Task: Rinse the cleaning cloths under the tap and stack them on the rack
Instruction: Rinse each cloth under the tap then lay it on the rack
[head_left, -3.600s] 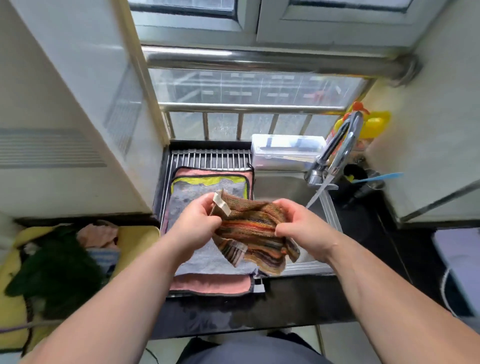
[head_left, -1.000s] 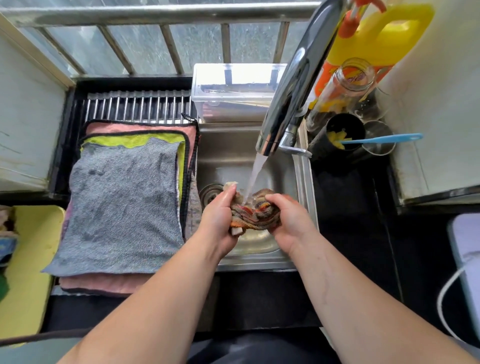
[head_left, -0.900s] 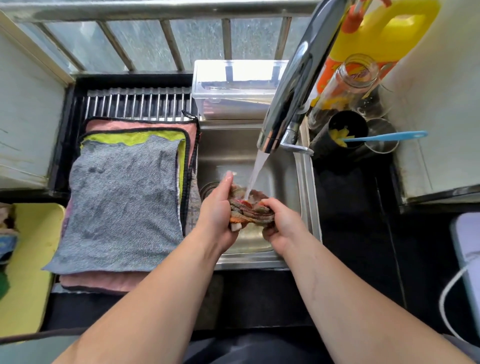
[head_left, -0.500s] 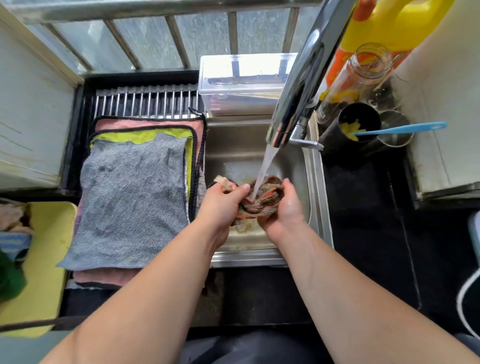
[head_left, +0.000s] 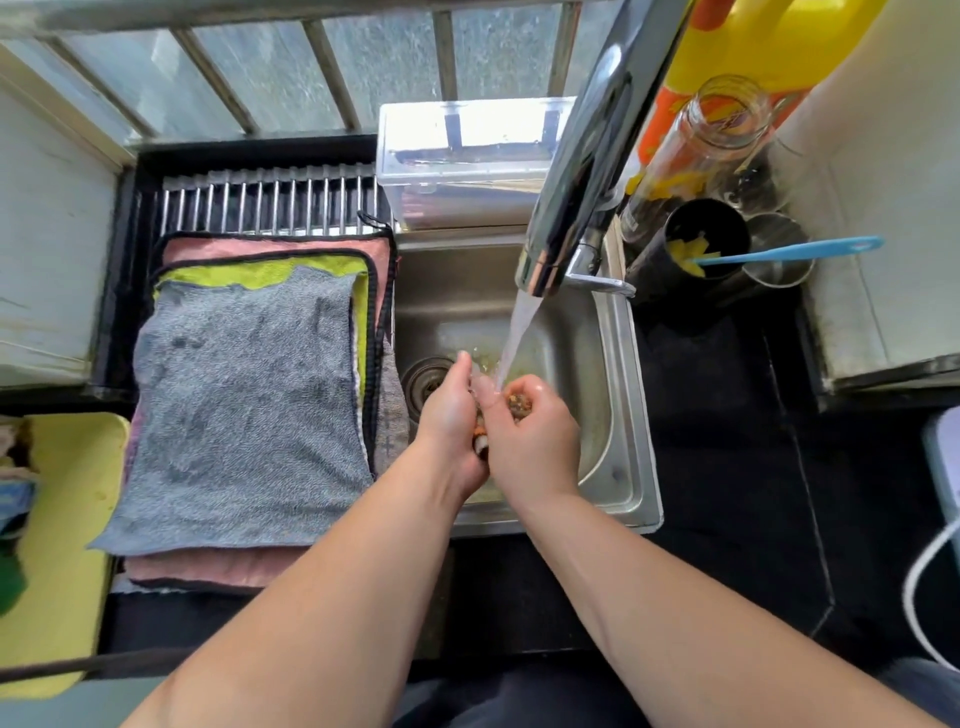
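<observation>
Half a second back the brown and orange striped cloth (head_left: 517, 402) sat as a loose lump between the hands. By this moment the hands had closed over it, and only little bits peeked out. It was balled up small, low over the shiny steel sink (head_left: 631, 415), just at three o'clock from the round drain (head_left: 428, 379). The left hand (head_left: 449, 410) held it from the nine o'clock side and the right hand (head_left: 535, 441) from the three o'clock side. Both hands were curled tight round it and pressed together, squeezing. Water (head_left: 514, 338) ran down from the long silver tap (head_left: 582, 182) at twelve o'clock and hit right on top of the hands.

I think this was the rinse step. To do it well, the ball should be loosened a bit so water got into the middle, then squeezed hard again. The striped cloth would be heavy and drippy, so a good wring over the sink should come first.

At nine o'clock from the sink lay the metal bar rack (head_left: 270, 200). On it a flat grey cloth (head_left: 249, 405) lay on top of a yellow-green cloth (head_left: 260, 273) and a pink cloth (head_left: 270, 247). The striped cloth should be spread flat on the grey one.
</observation>
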